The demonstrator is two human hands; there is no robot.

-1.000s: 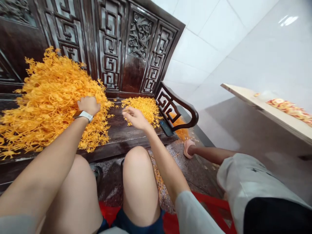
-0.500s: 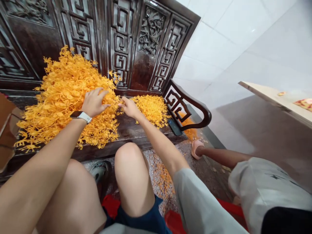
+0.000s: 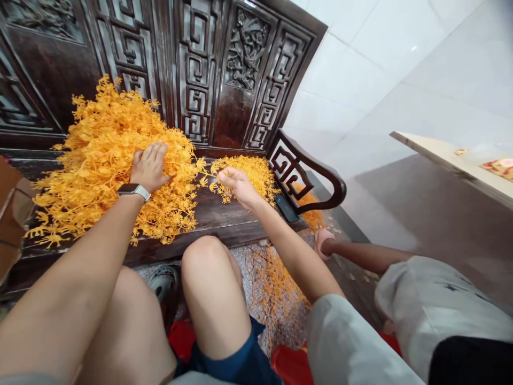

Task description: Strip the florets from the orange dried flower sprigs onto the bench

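Left hand: lies palm down on the large heap of orange, branching pieces; its grip is loose, fingers extended and thumb apart; what lies under the palm is hidden; a watch with a pale strap sits at the wrist
Right hand: its grip is pinched, thumb against fingers, on an orange sprig that reaches across from the edge of the large heap
Large heap: on the left of the dark wooden worktop, against the carved backrest
Smaller heap: low and loose, just behind the right hand, near the curved armrest; a few orange bits lie between the two heaps
Phone: dark, lying beside the armrest at the right end of the worktop
Far left: part of a cardboard box, beside the large heap
Floor: orange scraps scattered below the worktop, partly hidden by the right forearm
Right side: another person's bare leg and pink shoe; a pale wooden board above
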